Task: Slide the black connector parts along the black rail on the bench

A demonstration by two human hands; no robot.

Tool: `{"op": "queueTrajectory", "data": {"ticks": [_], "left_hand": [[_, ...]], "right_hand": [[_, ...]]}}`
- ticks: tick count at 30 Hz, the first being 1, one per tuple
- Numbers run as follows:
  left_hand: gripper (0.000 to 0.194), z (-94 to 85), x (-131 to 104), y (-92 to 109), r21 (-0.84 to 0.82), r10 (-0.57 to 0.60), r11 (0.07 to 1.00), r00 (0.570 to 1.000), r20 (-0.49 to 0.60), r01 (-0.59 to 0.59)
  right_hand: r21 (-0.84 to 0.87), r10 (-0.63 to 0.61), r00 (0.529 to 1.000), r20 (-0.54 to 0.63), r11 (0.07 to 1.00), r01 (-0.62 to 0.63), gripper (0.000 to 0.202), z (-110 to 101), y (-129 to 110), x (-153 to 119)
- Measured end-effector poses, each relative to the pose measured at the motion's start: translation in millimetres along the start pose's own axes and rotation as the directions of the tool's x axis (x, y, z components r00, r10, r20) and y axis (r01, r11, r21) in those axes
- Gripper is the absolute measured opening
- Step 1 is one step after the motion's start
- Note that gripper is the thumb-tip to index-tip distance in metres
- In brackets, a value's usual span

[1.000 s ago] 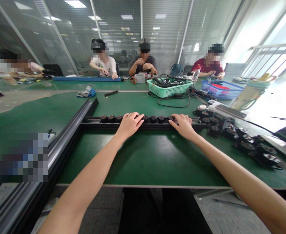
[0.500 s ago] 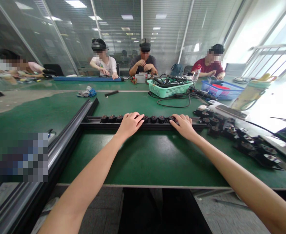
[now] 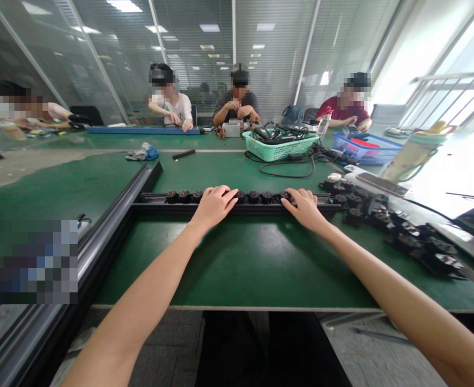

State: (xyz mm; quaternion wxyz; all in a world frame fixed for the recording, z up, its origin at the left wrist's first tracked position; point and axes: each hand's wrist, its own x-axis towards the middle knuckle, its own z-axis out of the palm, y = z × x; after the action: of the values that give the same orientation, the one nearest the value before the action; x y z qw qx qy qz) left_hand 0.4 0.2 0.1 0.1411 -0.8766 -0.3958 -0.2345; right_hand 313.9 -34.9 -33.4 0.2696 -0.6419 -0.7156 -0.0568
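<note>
A long black rail [image 3: 172, 208] lies crosswise on the table, with a row of round black socket-like modules [image 3: 254, 198] seated along its channel. My left hand [image 3: 216, 204] lies over the middle of the row, fingers on the far side and thumb on the near side, hiding the modules beneath. Toward the rail's right end, my right hand [image 3: 303, 207] grips the last module [image 3: 284, 195] of the row between thumb and fingers. Both palms face down.
Long dark rails [image 3: 111, 215] run along the left. Loose black modules [image 3: 398, 226] lie in a heap at right. Farther back are a green basket [image 3: 279, 153] of cables, a blue basket [image 3: 366, 156], a cloth [image 3: 142, 152] and a short black strip [image 3: 184, 155]. Several people sit across the table.
The whole view shifts very slightly to the left. Both hands keep their places on the row of modules.
</note>
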Motion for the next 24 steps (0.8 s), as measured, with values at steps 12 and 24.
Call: {"op": "queueTrajectory", "data": {"ticks": [12, 24], "left_hand": [[0.049, 3.9, -1, -6, -0.007, 0.046, 0.999, 0.999, -0.026, -0.047], [0.049, 2.9, 0, -16, 0.029, 0.117, 0.993, 0.993, -0.004, -0.117]], "right_hand": [[-0.030, -0.031, 1.000, 0.003, 0.999, 0.031, 0.051, 2, -1, 0], [-0.055, -0.033, 0.999, 0.013, 0.998, 0.034, 0.048, 1, -2, 2]]}}
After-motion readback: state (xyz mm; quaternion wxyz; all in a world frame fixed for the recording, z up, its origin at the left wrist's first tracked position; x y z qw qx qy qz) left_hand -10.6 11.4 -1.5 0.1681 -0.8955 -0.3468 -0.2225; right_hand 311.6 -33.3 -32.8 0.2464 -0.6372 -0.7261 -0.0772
